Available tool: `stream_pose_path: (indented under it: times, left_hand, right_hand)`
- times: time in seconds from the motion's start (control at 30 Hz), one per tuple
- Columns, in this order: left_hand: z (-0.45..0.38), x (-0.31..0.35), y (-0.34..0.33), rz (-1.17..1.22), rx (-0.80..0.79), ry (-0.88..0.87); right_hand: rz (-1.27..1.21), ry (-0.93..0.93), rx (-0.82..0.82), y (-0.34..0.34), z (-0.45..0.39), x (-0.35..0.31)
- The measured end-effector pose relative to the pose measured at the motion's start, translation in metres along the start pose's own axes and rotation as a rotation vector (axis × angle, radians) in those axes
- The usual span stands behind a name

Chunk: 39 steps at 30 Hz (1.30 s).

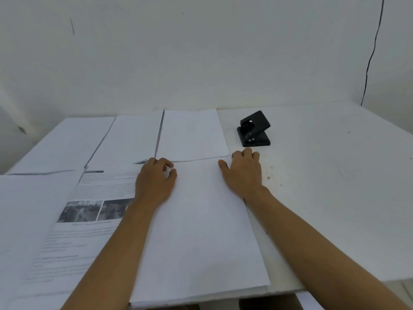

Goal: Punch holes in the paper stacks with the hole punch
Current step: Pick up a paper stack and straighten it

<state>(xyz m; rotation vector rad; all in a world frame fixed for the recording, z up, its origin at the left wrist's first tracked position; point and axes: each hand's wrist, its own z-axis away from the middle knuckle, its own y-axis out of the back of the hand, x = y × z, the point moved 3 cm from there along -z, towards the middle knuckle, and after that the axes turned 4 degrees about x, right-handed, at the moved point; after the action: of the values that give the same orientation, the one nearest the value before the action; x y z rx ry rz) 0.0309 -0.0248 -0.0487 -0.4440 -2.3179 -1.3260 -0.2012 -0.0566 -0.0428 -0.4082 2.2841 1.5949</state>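
Head view shows your left hand (154, 182) and your right hand (244, 170) both resting on the far end of the near paper stack (201, 231), which lies lengthwise in front of you on the white table (324, 175). Your left hand sits at the stack's 11 o'clock corner, fingers curled down over the top edge; whether they actually grasp the sheets cannot be told. Your right hand sits at the 1 o'clock corner, fingers bent at the edge, thumb spread onto the paper; its grip likewise cannot be told. The black hole punch (253, 129) stands on the bare table at 1 o'clock from your right hand, near it but apart, untouched, lever raised. A second blank stack (192, 135) lies just beyond, at 12 o'clock. More stacks (127, 139) lie at 10 o'clock, and a printed sheet (89, 209) with two dark photographs lies at 9 o'clock, partly under your left forearm.
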Motion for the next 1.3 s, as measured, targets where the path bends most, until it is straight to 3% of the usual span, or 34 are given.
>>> stream_pose_path:
  times: [0.4,0.6,0.8,0.97,1.07,1.2,1.3]
  left_hand:
    - [0.001,-0.003,0.002,0.081,-0.007,0.024]
    - [0.002,-0.003,0.003,0.104,-0.025,0.032]
    - [0.002,-0.003,0.003,0.112,-0.027,0.031]
    - [0.002,-0.003,0.004,0.115,-0.031,0.036]
    - [0.002,-0.003,0.004,0.112,-0.031,0.038]
    - [0.003,-0.002,0.006,0.172,-0.022,0.045]
    - [0.005,0.002,0.016,0.320,0.087,0.026]
  right_hand:
    - [-0.342,-0.029,-0.123,0.007,0.001,0.004]
    - [-0.749,-0.088,-0.107,0.015,0.005,-0.001]
    - [-0.930,-0.300,-0.099,0.010,0.009,0.003]
    - [-1.043,-0.498,-0.310,0.010,0.008,0.006]
    - [-0.939,-0.378,-0.418,0.010,0.012,0.003]
    - [-0.885,-0.272,-0.300,0.010,0.014,0.001]
    - [-0.981,-0.281,-0.229,0.011,0.010,0.004]
